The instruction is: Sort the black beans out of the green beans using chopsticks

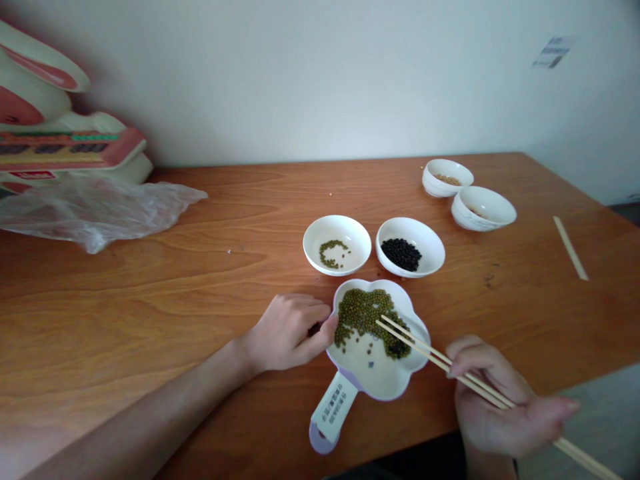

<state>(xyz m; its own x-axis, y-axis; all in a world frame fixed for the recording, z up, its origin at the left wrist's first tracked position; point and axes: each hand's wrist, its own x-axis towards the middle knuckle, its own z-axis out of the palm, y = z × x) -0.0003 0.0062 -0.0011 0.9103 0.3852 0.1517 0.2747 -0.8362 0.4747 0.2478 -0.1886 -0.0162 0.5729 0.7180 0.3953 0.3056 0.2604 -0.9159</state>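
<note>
My right hand (500, 393) is closed round a pair of wooden chopsticks (465, 381). Their tips are slightly apart, over green mung beans (367, 308) in a flower-shaped dish (385, 385) with a lilac edge and a labelled handle. A few black beans (399, 348) lie among the green ones near the dish's right side. With curled fingers and thumb, my left hand (295, 332) grips the dish's left rim. Just behind the dish stand a white bowl (313, 235) with some mung beans in it and a second white bowl (435, 248) holding black beans.
Farther back on the right are two more white bowls, one (435, 185) with pale yellowish grains and one (467, 217) with little visible inside. A flat pale stick (570, 248) lies near the right edge. At left, a clear plastic bag (110, 213) lies before a rabbit-shaped box (100, 150).
</note>
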